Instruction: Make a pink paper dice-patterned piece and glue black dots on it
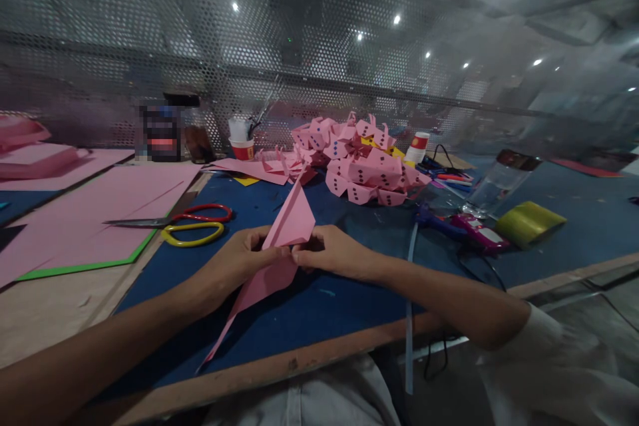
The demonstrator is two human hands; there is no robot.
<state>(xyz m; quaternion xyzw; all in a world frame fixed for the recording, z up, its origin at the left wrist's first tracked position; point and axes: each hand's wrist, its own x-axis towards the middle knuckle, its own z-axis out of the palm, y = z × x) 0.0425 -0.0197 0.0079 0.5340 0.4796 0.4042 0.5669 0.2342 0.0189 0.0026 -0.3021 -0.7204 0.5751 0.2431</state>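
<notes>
A folded piece of pink paper [292, 216], long and pointed at both ends, is held slantwise above the blue table mat. My left hand [244, 256] is closed on its left side, thumb lying across the paper. From the right, my right hand [332, 251] pinches the same paper, its thumb close to my left thumb. Scissors [194, 225] with one red and one yellow handle lie to the left of my hands. Beyond the paper sits a pile of folded pink paper shapes [367, 160] marked with dark diamond dots.
Pink sheets [110, 210] with a green one beneath lie at left. Paper cups [242, 146], a tilted clear jar [502, 180], a yellow tape roll [532, 225] and a blue glue gun [439, 223] with a hanging glue stick are around. The wooden table edge [299, 363] runs in front.
</notes>
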